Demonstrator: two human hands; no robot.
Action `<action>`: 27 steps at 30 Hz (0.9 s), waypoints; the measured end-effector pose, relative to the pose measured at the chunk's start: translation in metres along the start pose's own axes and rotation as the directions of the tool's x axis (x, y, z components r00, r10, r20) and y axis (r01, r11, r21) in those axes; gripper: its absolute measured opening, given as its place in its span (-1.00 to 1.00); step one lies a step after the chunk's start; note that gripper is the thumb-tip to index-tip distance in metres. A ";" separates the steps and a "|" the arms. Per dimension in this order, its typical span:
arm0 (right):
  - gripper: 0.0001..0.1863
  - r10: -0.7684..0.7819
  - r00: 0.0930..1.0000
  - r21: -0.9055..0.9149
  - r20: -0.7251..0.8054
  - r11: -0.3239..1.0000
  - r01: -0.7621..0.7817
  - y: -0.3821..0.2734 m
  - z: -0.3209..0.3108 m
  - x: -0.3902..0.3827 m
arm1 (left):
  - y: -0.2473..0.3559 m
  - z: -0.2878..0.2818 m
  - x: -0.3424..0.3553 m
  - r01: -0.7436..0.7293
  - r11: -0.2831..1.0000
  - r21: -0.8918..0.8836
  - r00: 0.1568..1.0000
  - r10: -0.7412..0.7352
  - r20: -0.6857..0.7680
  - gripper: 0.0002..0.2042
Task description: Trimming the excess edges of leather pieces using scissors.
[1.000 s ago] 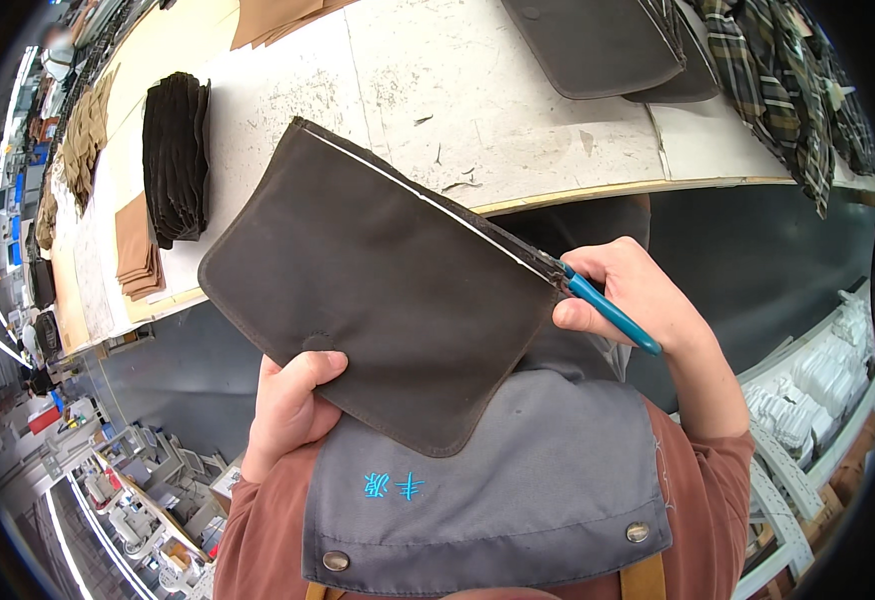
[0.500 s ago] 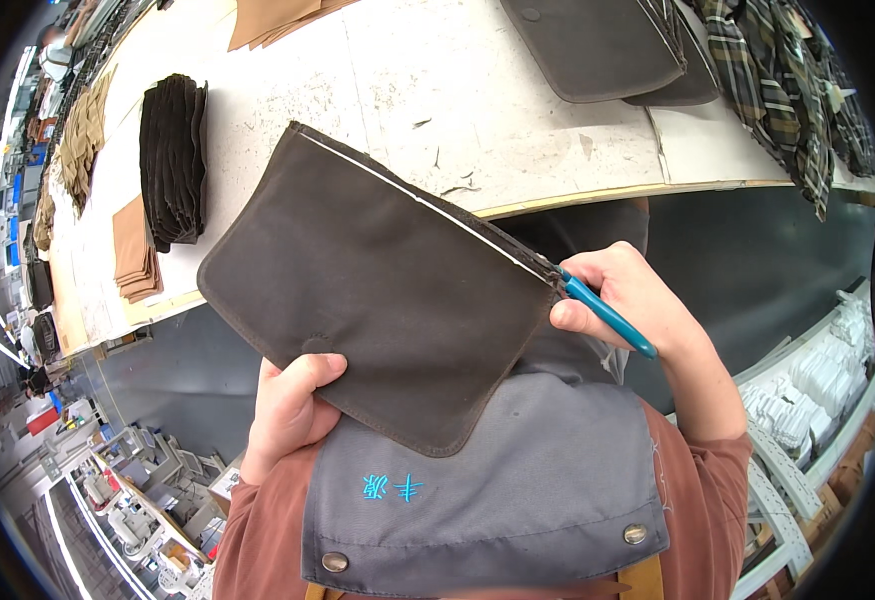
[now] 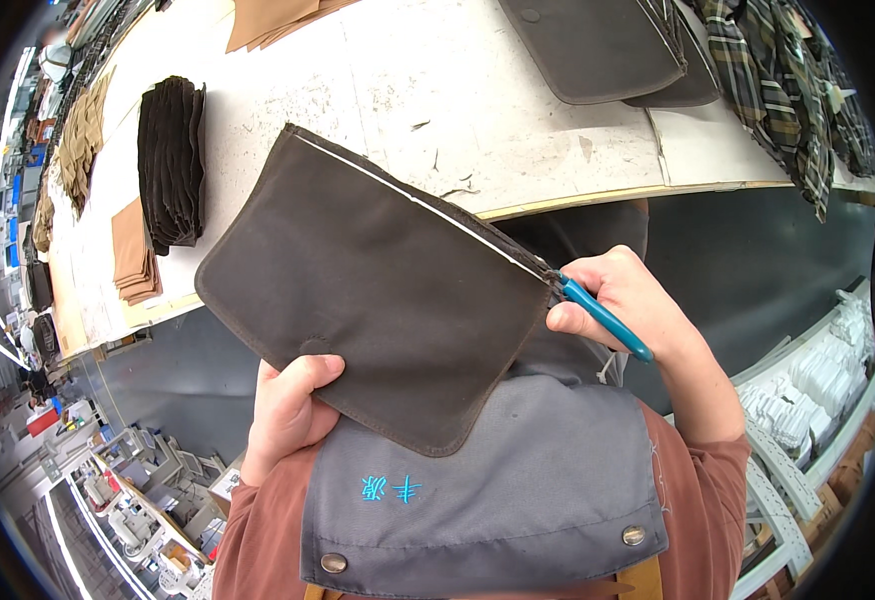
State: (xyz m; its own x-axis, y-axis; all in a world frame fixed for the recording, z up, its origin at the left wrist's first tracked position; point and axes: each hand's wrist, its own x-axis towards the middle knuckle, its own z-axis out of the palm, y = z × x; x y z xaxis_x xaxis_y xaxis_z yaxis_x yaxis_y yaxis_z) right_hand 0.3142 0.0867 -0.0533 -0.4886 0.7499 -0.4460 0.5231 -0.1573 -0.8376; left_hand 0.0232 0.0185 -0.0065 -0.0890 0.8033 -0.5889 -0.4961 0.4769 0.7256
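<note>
A dark brown flat pouch (image 3: 378,280), with rounded corners, a round patch and a thin white strip along its top edge, is held tilted over my lap. My left hand (image 3: 293,395) grips its lower left part, thumb on the front. My right hand (image 3: 618,300) is closed on a teal-handled tool (image 3: 603,320), like pliers or snips, whose jaws sit at the right end of the pouch's top edge. The exact hold of the jaws is too small to tell. A grey apron (image 3: 483,480) lies beneath the pouch.
On the white worktable (image 3: 428,90) are dark pouches (image 3: 598,50), a black fabric stack (image 3: 173,165), tan stacks (image 3: 136,250), khaki cloth (image 3: 83,140) and plaid cloth (image 3: 768,90). White bundles (image 3: 808,390) lie at right. Sewing machines (image 3: 133,520) stand at lower left.
The pouch, my right hand and the tool have shifted slightly left and down in the view. Both grips look the same.
</note>
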 end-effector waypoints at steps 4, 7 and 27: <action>-0.40 -0.009 1.000 -0.045 -0.012 0.999 0.008 0.001 -0.001 0.000 | 0.000 -0.001 0.000 0.006 1.000 -0.004 1.000 -0.006 0.008 -0.54; -0.43 -0.020 0.999 -0.022 -0.040 1.000 0.020 0.002 -0.002 -0.001 | 0.001 0.001 0.000 0.009 1.000 0.008 1.000 -0.009 0.005 -0.53; -0.26 -0.002 0.981 0.212 -0.193 0.976 0.043 0.046 0.002 -0.022 | 0.003 0.007 0.011 -0.024 1.000 -0.009 1.000 0.024 0.005 -0.54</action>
State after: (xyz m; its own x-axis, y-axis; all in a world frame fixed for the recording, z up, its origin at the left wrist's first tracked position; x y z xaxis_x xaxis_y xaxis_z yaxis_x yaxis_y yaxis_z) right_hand 0.3482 0.0619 -0.0829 -0.3458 0.8599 -0.3754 0.3411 -0.2575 -0.9041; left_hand 0.0266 0.0311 -0.0087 -0.0968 0.8163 -0.5695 -0.5017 0.4542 0.7362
